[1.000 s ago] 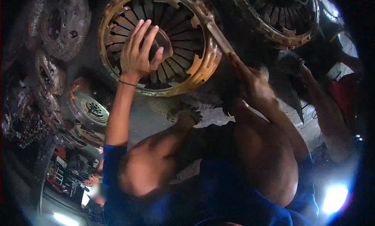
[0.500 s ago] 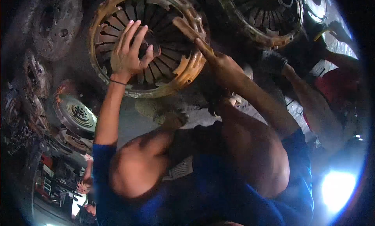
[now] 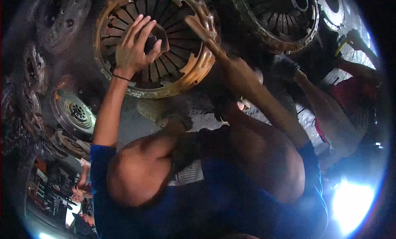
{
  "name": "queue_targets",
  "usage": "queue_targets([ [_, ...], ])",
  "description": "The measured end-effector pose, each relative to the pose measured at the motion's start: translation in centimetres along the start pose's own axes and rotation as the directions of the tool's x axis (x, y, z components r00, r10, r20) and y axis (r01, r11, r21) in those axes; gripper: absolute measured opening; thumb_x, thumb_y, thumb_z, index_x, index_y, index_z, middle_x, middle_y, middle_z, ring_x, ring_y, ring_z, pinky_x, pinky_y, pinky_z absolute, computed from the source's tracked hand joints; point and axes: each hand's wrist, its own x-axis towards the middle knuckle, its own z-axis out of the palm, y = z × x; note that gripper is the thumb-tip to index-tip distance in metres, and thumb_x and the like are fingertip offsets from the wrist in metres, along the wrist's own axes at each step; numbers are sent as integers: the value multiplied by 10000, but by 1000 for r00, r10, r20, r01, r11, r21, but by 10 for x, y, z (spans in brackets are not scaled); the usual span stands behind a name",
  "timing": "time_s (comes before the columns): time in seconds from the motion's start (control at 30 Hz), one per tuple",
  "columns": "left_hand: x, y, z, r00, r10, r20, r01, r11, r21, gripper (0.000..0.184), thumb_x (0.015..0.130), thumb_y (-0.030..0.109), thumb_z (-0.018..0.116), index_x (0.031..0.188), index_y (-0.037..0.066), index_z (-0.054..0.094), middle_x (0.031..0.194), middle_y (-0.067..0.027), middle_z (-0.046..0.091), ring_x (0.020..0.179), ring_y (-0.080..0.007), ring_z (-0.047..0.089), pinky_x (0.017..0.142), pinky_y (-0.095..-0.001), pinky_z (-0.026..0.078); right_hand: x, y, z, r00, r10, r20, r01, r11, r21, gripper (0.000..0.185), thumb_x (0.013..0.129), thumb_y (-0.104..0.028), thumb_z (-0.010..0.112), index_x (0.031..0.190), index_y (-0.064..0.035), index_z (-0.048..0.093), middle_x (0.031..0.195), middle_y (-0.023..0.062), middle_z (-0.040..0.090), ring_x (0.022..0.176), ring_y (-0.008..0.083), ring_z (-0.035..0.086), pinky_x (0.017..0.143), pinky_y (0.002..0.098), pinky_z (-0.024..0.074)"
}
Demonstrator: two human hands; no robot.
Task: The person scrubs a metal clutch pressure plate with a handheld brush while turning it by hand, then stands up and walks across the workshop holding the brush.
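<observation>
I record the clutch cover (image 3: pixel 189 65) on the floor (image 3: pixel 202 122), radial blades (image 3: pixel 175 48) seated, work left unconfirmed, right hand (image 3: pixel 239 72) gripping a tool (image 3: pixel 202 31) over the rim (image 3: pixel 171 91), left hand (image 3: pixel 135 51) splayed mid-cover, its hold indeterminable.

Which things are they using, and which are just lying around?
Being used:
big finned ring under the left hand
dark piece beneath that hand
stick-like tool in the right hand

Probably just lying about:
second finned ring, upper right
holed disc, upper left
</observation>
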Motion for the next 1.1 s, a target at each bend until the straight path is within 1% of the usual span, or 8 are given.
queue_targets([
  [0.07,5,-5,4,1000,2,-26,-2,1000,19,454,1002,322,638,1411,127,624,1467,-97,592,1432,-302,501,1152,-464,497,-24,30,35,961,-183,-206,177,983,-50,911,980,-18,573,1676,-323,70,1114,292,688,869,402,744,764,528,616],
  [0.53,8,-3,3,1000,13,-25,-11,999,48,445,990,316,636,1376,95,641,1428,-115,618,1406,-319,528,1149,-472,484,25,12,14,982,-46,-184,43,999,-19,899,927,5,606,1668,-186,134,1048,285,723,838,448,746,695,524,612],
  [0.73,-1,-5,7,999,-15,-43,16,1000,24,455,977,401,645,1336,124,678,1377,-90,654,1374,-306,556,1127,-477,505,48,-3,-19,942,5,-337,99,952,290,896,885,82,612,1659,-169,235,1139,267,729,964,437,745,848,473,607],
  [0.8,3,-9,7,999,5,-48,-2,998,65,470,982,387,652,1372,124,654,1421,-73,630,1413,-275,526,1114,-472,522,40,7,0,857,-249,-452,280,960,2,909,912,52,627,1665,-183,177,1116,294,716,924,409,762,741,470,625],
  [0.97,3,-10,10,996,-19,-92,25,998,64,468,971,384,660,1364,130,658,1410,-60,638,1396,-259,543,1107,-458,529,110,8,-23,745,-337,-576,365,928,-71,590,1002,-40,623,1551,-126,424,1073,241,733,823,391,767,627,427,618],
  [1.03,-8,-6,9,997,-23,-68,26,998,50,477,961,384,670,1361,126,657,1409,-59,637,1391,-258,548,1109,-452,527,127,15,-67,903,-81,-421,221,930,295,462,1080,-155,563,1530,-96,477,998,131,724,849,167,719,701,321,598],
  [1.07,-8,-8,9,998,-17,-53,19,999,42,485,954,387,677,1359,122,656,1409,-59,636,1389,-259,550,1110,-451,527,106,-13,-82,932,96,-348,255,508,823,275,1103,-300,540,1249,-69,573,700,4,562,420,119,469,359,278,402],
  [1.1,-3,-11,8,998,-12,-56,14,999,40,492,948,389,684,1358,118,655,1409,-60,636,1387,-260,551,1110,-450,526,93,-16,-93,968,95,-232,177,397,901,294,1112,-332,509,1270,-90,569,679,-5,535,409,92,435,340,265,371],
])
